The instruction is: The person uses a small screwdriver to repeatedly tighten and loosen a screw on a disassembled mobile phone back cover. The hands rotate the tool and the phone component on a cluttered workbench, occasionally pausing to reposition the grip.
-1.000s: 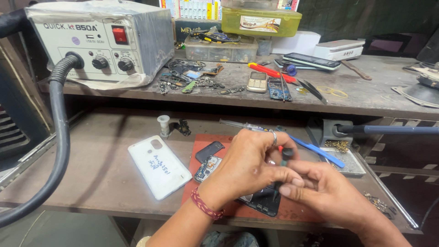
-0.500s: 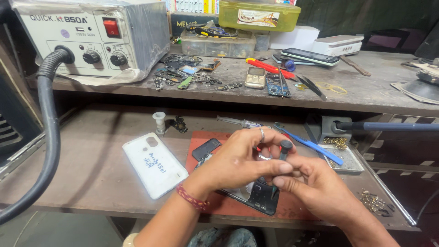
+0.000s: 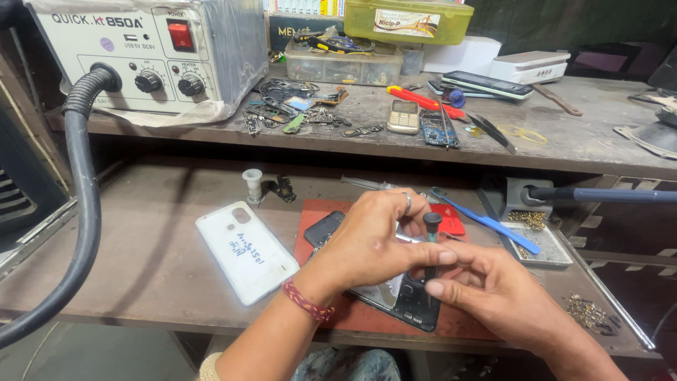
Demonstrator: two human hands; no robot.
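Both hands are meeting over a red mat [image 3: 331,321] on the low tabletop [image 3: 141,261]. The left hand [image 3: 370,240] is coming in from the bottom left, with a red thread band on the wrist and a ring on one finger. It is lying curled over an open phone [image 3: 412,303], pressing it down on the mat. The right hand [image 3: 493,289] is coming in from the bottom right. Its thumb and first finger are pinching a small screwdriver [image 3: 431,236] with a black round cap. The screwdriver is standing almost straight up, with its tip down on the phone. I cannot tell where the tip is touching, as the fingers are hiding it.

One white phone cover [image 3: 245,250] is lying flat just left of the mat, with writing on it. One blue tool [image 3: 497,227] is lying to the right of the hands. One small white cup-like part [image 3: 252,185] is standing behind the cover.

On the upper shelf [image 3: 585,141], one grey heat machine [image 3: 162,53] with two knobs is sitting at the left, and one thick black hose [image 3: 84,212] is hanging from it. One small old phone [image 3: 403,116], one red screwdriver [image 3: 422,101] and one yellow box [image 3: 407,19] are sitting there too.
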